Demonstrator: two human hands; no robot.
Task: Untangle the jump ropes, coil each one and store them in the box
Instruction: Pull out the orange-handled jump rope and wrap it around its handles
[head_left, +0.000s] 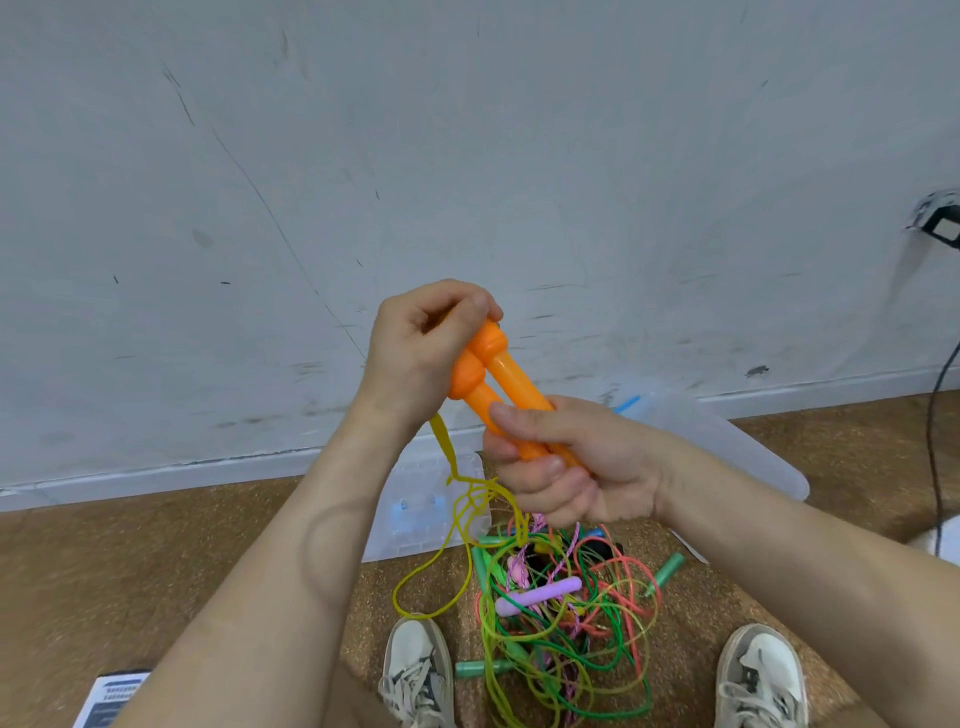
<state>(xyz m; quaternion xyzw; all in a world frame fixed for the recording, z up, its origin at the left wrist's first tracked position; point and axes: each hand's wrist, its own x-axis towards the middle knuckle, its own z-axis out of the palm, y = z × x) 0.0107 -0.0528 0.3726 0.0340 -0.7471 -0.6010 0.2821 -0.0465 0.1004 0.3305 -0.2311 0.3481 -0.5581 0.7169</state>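
My right hand grips the two orange handles of one jump rope, held side by side in front of me. Fingers of my left hand pinch that rope's yellow cord at the handle tops. The cord hangs down from there in loose loops to the floor. A tangled pile of ropes lies between my shoes, with green, pink, yellow and purple cords, green handles and a lilac handle. The clear plastic box stands open on the floor behind the pile, partly hidden by my arms.
The box's clear lid leans at the right by the scuffed white wall. A black cable runs down the wall at far right. My two white shoes rest on the brown floor. A printed sheet lies at bottom left.
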